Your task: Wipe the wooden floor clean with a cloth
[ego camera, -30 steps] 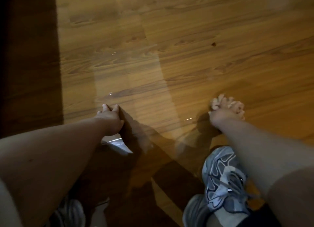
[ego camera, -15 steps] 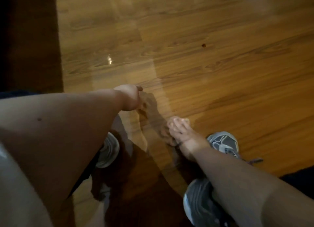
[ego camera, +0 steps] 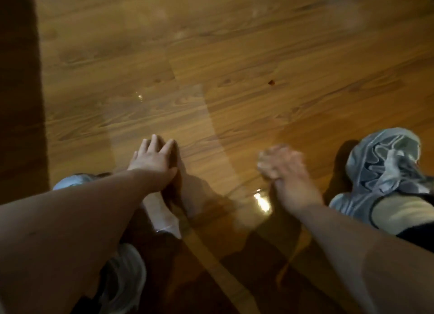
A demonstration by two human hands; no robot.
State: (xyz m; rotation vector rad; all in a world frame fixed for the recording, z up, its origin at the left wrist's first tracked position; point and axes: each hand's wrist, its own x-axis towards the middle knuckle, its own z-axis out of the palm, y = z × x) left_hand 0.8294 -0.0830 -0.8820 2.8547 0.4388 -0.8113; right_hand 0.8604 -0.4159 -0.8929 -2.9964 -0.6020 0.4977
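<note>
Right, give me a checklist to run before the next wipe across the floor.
1. Left hand braced flat on the brown wooden plank floor: ok.
2. Pale cloth under the right hand: cannot tell, the hand is motion-blurred.
3. Right hand's grip on that cloth: cannot tell.
4. Small dark reddish speck on the boards ahead, not yet wiped: not ok.
5. Grey and white sneaker beside the right hand, close to the wiping path: not ok.
6. Glossy sheen with a bright glint near the right wrist, possibly wet: cannot tell.
</note>
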